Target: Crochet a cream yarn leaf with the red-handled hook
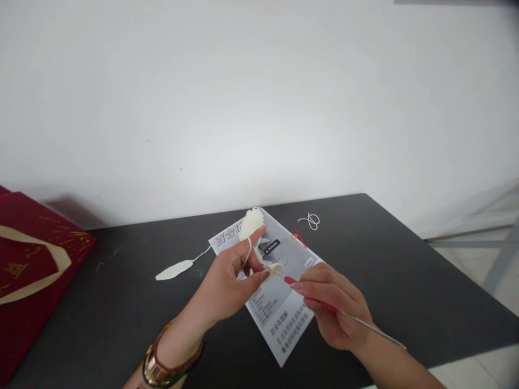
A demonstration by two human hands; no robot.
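Between thumb and fingers, my left hand (pixel 233 278) pinches a small cream crochet piece (pixel 276 268), and a strand of yarn runs over its raised index finger. My right hand (pixel 334 305) grips a crochet hook (pixel 290 280) by its red handle; the metal tip meets the crochet piece and the long shaft sticks out behind toward the wrist. Just beyond my left fingers lies a ball of cream yarn (pixel 252 222). Under both hands is a printed pattern sheet (pixel 279 329) with a grey picture and Chinese text.
A finished-looking cream leaf-shaped piece (pixel 175 269) with a yarn tail lies left of the sheet. To the right are a red-orange needle-like item (pixel 300 238) and a loose loop of white yarn (pixel 312 221). A dark red gift bag (pixel 36 270) stands at the left on the black table (pixel 389 270), against a white wall.
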